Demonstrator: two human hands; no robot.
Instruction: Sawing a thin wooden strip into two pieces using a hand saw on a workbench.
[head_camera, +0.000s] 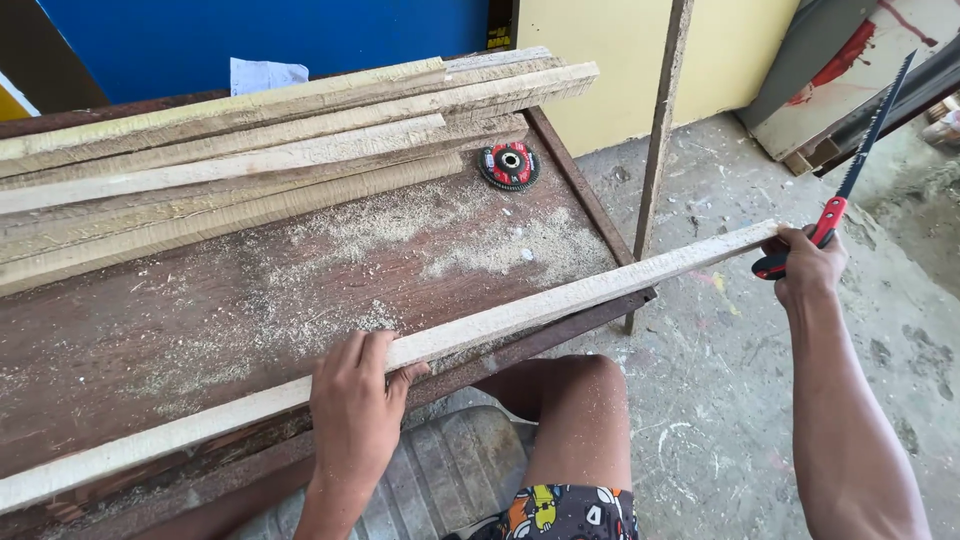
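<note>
Wooden batten (500, 320), pale and long, lay slantwise along the near edge of the workbench (200, 330), its right end jutting past the bench corner into the air. Going from the left: a stack of rough planks (250, 150) sat along the far side of the bench, well apart from the batten, with sawdust (480, 250) spread over the dark top between them. The left hand (355, 400) pressed down on the batten near its middle, fingers curled over its far edge and clamped on it. Behind, near the planks' right ends, a red and black flap disc (510, 165) lay flat. A thin upright wooden stick (660, 130) stood just past the bench corner, behind the batten. At the batten's free end, the right hand (810, 265) was closed around the red handle of a hand saw (860, 150), blade pointing up and away over the concrete floor (720, 400).
</note>
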